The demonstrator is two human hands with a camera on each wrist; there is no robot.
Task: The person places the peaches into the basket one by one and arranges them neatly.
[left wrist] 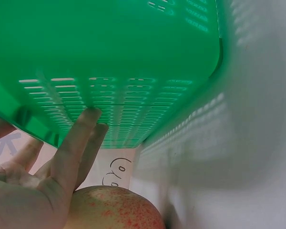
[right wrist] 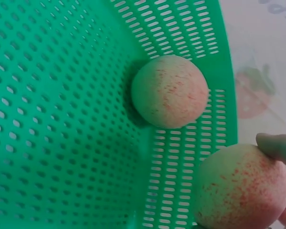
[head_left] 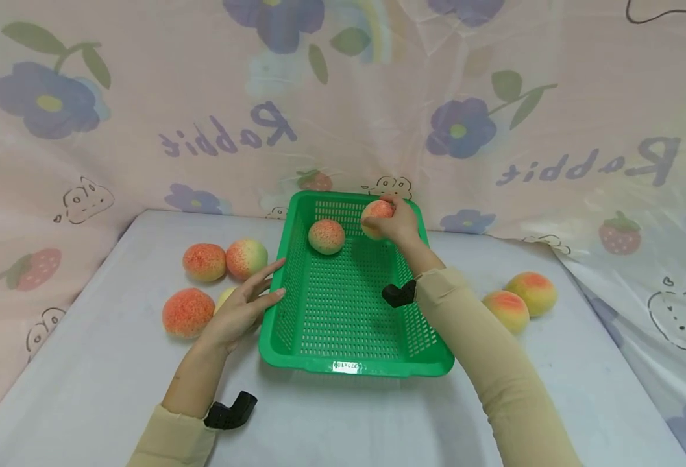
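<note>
A green perforated basket (head_left: 296, 334) sits mid-table. One peach (head_left: 326, 236) lies in its far left corner, also seen as a peach (right wrist: 170, 90) against the basket wall (right wrist: 190, 157). My right hand (head_left: 394, 224) grips a second peach (head_left: 376, 215) over the basket's far right corner; in the right wrist view that peach (right wrist: 240, 188) shows with a fingertip (right wrist: 276, 147) on it. My left hand (head_left: 248, 305) rests with straight fingers (left wrist: 81, 138) against the basket's left outer wall (left wrist: 114, 57), a peach (left wrist: 114, 210) beneath the palm.
Three peaches lie left of the basket: peach (head_left: 204, 262), peach (head_left: 246, 257), peach (head_left: 187, 313). Two more, peach (head_left: 507, 310) and peach (head_left: 532, 292), lie to its right. A printed pink curtain (head_left: 144, 130) surrounds the white table (head_left: 85, 389).
</note>
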